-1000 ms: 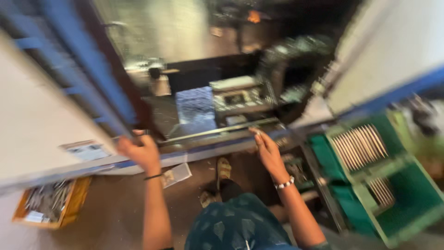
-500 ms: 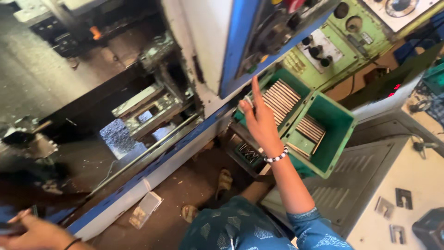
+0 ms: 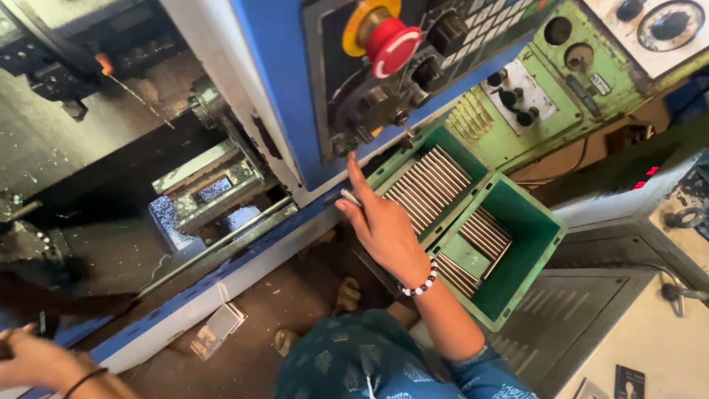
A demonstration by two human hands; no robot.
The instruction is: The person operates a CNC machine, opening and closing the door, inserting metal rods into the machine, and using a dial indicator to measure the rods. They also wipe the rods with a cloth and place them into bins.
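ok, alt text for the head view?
The right hand holds a thin metal rod beside a green crate of similar rods, below a blue machine's red stop button. The left hand sits at the lower left edge.

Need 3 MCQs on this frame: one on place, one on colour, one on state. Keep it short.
1. Where is the green plastic crate of metal rods?
A. Below the machine's control panel, beside the right hand
B. On the floor behind the person
C. Inside the dark machine chamber

2. What colour is the round mushroom-shaped button on the panel?
A. Green
B. Red
C. White

3. What is the right hand doing?
A. Lying flat on the floor
B. Gripping a hammer
C. Holding a thin metal rod at the crate's edge

Answers:
1 A, the crate sits under the panel with the hand at its left edge.
2 B, the cap is red on a yellow ring.
3 C, a slim rod shows at the fingers, index finger pointing up.

The left hand is at the lower left corner; its grip is unclear.
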